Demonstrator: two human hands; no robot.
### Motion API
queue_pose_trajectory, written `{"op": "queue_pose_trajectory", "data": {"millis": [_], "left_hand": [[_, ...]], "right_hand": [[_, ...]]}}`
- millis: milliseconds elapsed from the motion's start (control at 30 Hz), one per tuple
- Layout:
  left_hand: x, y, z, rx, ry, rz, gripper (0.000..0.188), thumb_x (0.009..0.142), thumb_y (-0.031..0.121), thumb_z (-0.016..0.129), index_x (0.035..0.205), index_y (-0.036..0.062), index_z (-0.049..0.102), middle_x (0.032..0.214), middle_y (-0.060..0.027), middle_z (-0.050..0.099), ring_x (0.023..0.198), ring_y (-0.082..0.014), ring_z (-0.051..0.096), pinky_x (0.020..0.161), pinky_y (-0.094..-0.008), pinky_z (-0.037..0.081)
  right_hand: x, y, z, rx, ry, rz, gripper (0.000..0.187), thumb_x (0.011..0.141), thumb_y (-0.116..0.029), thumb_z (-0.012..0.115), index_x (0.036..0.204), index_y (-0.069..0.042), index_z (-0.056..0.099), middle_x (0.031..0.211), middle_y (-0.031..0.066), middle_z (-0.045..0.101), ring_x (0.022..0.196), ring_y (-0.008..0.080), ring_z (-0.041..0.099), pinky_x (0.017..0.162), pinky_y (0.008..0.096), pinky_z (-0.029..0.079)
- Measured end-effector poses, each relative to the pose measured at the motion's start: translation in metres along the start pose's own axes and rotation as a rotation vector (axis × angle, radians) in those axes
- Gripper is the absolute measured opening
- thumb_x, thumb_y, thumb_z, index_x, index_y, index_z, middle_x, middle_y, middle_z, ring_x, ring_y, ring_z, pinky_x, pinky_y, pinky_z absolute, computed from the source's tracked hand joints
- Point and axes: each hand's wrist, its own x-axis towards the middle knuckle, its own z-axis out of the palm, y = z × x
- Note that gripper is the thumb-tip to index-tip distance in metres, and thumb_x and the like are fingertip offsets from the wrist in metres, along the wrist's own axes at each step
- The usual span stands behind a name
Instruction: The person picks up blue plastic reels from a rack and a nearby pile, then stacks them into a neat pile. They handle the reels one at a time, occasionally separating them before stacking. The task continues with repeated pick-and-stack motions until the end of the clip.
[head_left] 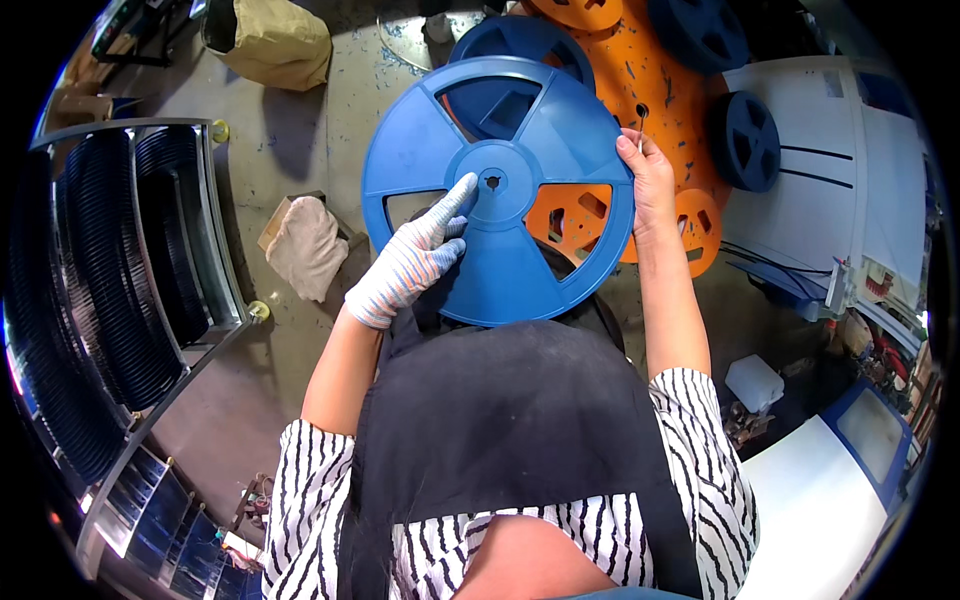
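A large blue plastic reel point(490, 275) with three wedge-shaped openings faces up in front of my apron. My left hand point(405, 265), in a pale striped glove, lies over its left side. The index finger stretches out to the reel's hub, beside the small centre hole; the other fingers are loosely bent. At the right rim my bare right hand point(651, 185) closes on the edge, the thumb near the rim. A thin dark thing shows by its fingertips; I cannot make out what it is. The reel hides what lies directly under it.
Beyond the reel stands an orange surface point(660, 75) speckled with blue scraps. More blue reels point(748, 140) lie around it. Racks of stacked dark reels point(105, 270) stand at left. A tan sack point(268, 45) and a cloth-topped box point(308, 245) sit on the floor.
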Motion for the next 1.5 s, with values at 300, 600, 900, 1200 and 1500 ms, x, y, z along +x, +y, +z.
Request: {"op": "queue_pose_trajectory", "data": {"millis": [300,600,900,1200,1500], "left_hand": [[-0.004,0.006,-0.001,0.125,-0.069,0.070,0.081,0.080,-0.013,0.043,0.153,0.0152,0.027,0.135,-0.0049,0.054,0.107,-0.0149,0.055,0.092,-0.0244,0.043],[-0.037,0.020,-0.019,-0.167,-0.079,-0.075,0.072,0.092,0.013,0.058,0.154,0.0147,0.023,0.103,0.0003,0.052,0.078,-0.0073,0.040,0.073,-0.0199,0.038],[-0.018,-0.006,-0.017,-0.692,0.078,0.321,0.055,0.095,0.018,0.058,0.146,0.0081,0.039,0.145,-0.0108,0.044,0.130,-0.0242,0.047,0.108,-0.0403,0.041],[-0.042,-0.034,-0.010,-0.059,0.529,0.817,0.062,0.090,-0.009,0.050,0.148,0.0054,0.033,0.146,-0.0129,0.041,0.125,-0.0190,0.048,0.104,-0.0285,0.039],[-0.072,-0.037,0.006,0.342,0.695,0.658,0.078,0.083,-0.015,0.053,0.152,0.0008,0.021,0.110,-0.0050,0.063,0.088,-0.0107,0.057,0.085,-0.0203,0.045]], "right_hand": [[-0.007,-0.005,-0.004,0.064,-0.017,-0.047,0.020,0.084,-0.008,0.073,0.102,-0.004,0.065,0.091,0.0062,0.068,0.079,0.0128,0.066,0.075,0.0248,0.057],[-0.017,-0.004,0.027,-0.050,-0.080,-0.128,0.022,0.085,-0.009,0.073,0.104,-0.002,0.064,0.093,0.0057,0.068,0.080,0.0121,0.065,0.076,0.0237,0.055],[-0.012,-0.016,0.074,-1.032,-0.027,-0.900,0.030,0.089,-0.033,0.069,0.103,-0.007,0.065,0.092,0.0061,0.068,0.078,0.0176,0.066,0.067,0.0295,0.052],[-0.155,0.051,0.134,-1.129,-0.347,-0.895,0.012,0.088,-0.018,0.065,0.094,-0.009,0.060,0.086,0.0054,0.062,0.076,0.0271,0.063,0.062,0.0356,0.050],[-0.166,0.067,0.133,-1.320,-0.433,-0.936,0.008,0.082,-0.009,0.066,0.085,-0.010,0.059,0.077,0.0028,0.054,0.073,0.0232,0.055,0.058,0.0349,0.046]]}}
